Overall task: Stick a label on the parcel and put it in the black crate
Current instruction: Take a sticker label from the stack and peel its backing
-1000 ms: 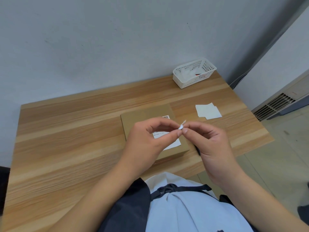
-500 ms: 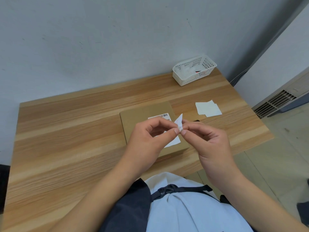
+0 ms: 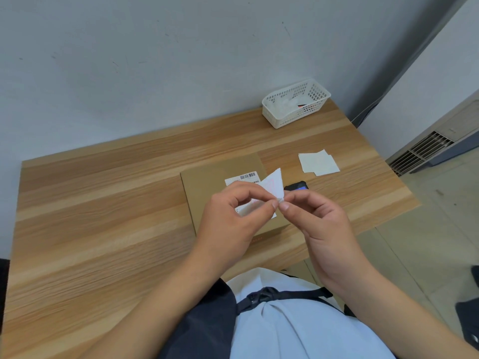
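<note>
Forearms angled inward, the left hand (image 3: 233, 218) and right hand (image 3: 318, 224) meet above the parcel (image 3: 204, 187), each pinching a corner of a white label (image 3: 273, 183) that stands upright, tip pointing away; the flat cardboard parcel lies on the tabletop (image 3: 103, 216), long axis running away from the person

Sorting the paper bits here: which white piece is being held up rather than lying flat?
The small label pinched between the left hand and right hand, above the parcel. The loose white sheets lie flat on the table.
</note>
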Available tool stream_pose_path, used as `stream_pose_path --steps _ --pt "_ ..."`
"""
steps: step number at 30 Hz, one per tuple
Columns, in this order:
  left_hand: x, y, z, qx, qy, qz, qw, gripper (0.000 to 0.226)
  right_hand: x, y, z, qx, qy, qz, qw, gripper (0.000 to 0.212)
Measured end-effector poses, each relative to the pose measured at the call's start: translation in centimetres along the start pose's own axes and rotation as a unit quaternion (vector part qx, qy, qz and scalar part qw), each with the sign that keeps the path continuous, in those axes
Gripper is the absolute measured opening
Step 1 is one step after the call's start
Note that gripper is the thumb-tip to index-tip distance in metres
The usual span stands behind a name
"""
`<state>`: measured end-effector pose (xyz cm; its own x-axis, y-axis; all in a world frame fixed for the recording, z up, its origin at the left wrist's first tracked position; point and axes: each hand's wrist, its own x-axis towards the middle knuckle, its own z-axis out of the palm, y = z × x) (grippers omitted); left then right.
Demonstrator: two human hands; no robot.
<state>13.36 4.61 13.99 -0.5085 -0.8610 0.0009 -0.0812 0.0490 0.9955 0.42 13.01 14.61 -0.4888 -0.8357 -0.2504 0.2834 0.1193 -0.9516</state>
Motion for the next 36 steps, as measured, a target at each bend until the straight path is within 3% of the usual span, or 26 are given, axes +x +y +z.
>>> stream_pose_path --steps 5,10,19,24,36 --pt "0.1 -0.2 0.2 -0.014 0.009 -0.016 1.000 0.007 -0.1 0.0 -0.1 0.012 0.013 0.016 1.000 0.007" --pt "0.4 -0.1 -0.4 -0.109 0.070 -0.059 0.990 0.004 -0.1 -0.5 -0.3 0.004 0.048 0.008 0.999 0.002" --pt "0.5 -0.7 -1.0 -0.149 0.132 -0.128 0.972 0.005 0.6 -0.5 -1.2 -0.046 0.113 -0.023 0.992 0.022" --pt "1.0 -0.8 -1.0 -0.176 0.158 -0.138 0.962 0.007 1.5 -1.2 -2.2 0.004 0.125 -0.014 0.992 0.023" --pt "3.8 -0.7 1.4 -0.161 0.211 -0.129 0.956 0.008 5.6 -1.2 -6.8 -0.035 0.158 -0.004 0.987 0.022"
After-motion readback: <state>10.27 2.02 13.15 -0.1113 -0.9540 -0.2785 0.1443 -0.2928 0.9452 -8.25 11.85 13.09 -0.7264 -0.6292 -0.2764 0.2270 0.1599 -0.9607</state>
